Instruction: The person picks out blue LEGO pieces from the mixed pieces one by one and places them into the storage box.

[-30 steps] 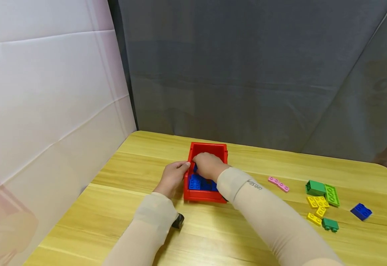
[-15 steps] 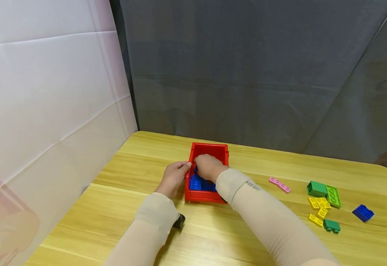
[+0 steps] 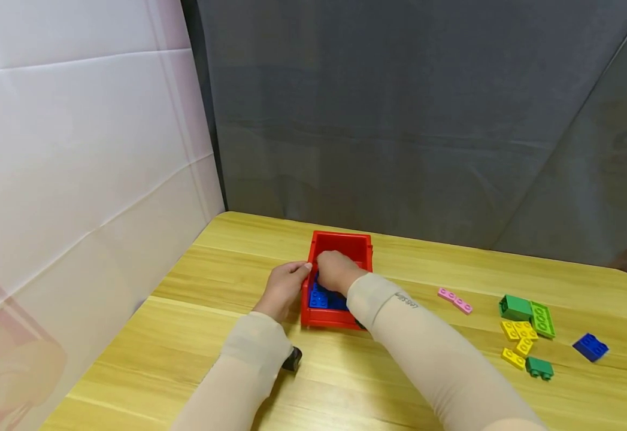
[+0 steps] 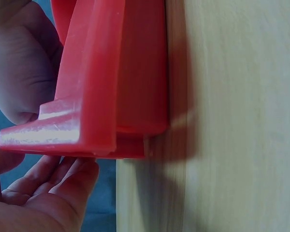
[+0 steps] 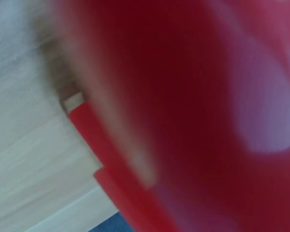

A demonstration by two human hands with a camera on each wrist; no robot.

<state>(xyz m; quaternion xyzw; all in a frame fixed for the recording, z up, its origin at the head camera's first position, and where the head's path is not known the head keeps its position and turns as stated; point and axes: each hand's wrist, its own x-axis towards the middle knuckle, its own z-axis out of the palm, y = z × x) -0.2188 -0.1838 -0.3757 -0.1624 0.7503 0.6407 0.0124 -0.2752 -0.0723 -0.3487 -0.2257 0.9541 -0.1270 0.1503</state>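
Note:
A red plastic bin stands on the wooden table, with several blue toy bricks inside it. My left hand grips its left rim. Seen from the left wrist, the thumb lies at the rim's edge and the fingers curl against the outer side. My right hand reaches down into the bin among the blue bricks. Its fingertips are hidden, and I cannot tell whether they hold a brick. The bin's red wall fills most of the right wrist view, blurred and close.
To the right on the table lie pink bricks, a green brick, a lime brick, several yellow bricks, a dark green brick and a blue brick. A grey curtain hangs behind.
The whole head view has drifted slightly right. My right hand works lower in the bin, covering a bit more of the blue bricks; the left hand keeps its hold on the rim.

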